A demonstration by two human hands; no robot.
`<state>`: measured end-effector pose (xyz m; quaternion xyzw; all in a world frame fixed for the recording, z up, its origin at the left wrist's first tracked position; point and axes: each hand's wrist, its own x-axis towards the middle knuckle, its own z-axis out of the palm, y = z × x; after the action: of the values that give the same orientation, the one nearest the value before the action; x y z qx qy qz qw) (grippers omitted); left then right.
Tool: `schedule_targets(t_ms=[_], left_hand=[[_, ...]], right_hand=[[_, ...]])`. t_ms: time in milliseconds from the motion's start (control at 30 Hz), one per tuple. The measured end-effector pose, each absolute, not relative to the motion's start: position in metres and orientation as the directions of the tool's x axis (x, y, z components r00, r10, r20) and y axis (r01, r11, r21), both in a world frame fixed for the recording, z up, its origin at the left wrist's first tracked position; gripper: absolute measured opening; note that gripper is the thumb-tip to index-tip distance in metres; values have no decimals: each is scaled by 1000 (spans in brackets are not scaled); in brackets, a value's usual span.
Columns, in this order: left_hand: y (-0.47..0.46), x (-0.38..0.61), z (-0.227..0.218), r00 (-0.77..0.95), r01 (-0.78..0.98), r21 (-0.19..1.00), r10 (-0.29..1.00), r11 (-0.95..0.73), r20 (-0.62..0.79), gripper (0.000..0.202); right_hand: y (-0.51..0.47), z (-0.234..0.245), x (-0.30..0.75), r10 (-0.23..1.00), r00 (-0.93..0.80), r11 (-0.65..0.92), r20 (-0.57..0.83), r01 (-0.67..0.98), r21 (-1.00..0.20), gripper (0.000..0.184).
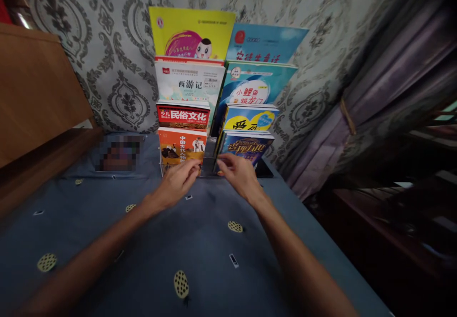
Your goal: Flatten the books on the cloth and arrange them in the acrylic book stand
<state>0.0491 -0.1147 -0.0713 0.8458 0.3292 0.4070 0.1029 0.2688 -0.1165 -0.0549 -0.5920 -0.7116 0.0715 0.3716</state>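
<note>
Books stand upright in two stepped columns in a low, dark see-through rack (209, 168). My left hand (178, 180) is closed, its fingertips pressed together at the lower right of the front orange book (169, 143). Opposite it, my right hand (241, 173) has bent fingers closed near the lower left edge of the front dark blue book (250, 145). What either set of fingertips grips is too small to make out. Behind the orange book stand a red book (183, 115) and a white one (178, 81); a yellow-and-blue book (250, 117) is behind the dark blue one.
A tall yellow-green book (193, 22) and a light blue book (269, 38) form the back row, near patterned wallpaper (124, 93). Blue printed cloth (153, 260) covers the surface. A wooden panel (35, 88) rises at left, and a tied purple curtain (342, 117) hangs at right.
</note>
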Motion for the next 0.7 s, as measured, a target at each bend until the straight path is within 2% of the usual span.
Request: schedule_targets(t_ms=[67,133,267,333,467,700], left_hand=[[-115,59,-80,478,390,540,666,-745,573,31],[-112,72,-91,498,311,625,683,-716,534,40],[-95,106,-117,480,203,739,723,-642,497,61],[-87,123,-128,434,196,761,750,-619,499,68],[-75,146,-137,355,246,780,802,-575,480,74],[-66,159,-143,348,207,778,788,-593,508,75]], right_hand=[[-127,-57,289,876,129,247,464,706,-663,33],[-132,-65,310,801,328,222,500,614,-758,36],[-121,-97,344,570,594,234,568,545,-805,38],[-111,-114,353,584,615,236,529,495,-836,48],[-97,-136,356,713,543,262,444,382,-886,60],[-87,-151,358,780,446,302,439,346,-888,65]])
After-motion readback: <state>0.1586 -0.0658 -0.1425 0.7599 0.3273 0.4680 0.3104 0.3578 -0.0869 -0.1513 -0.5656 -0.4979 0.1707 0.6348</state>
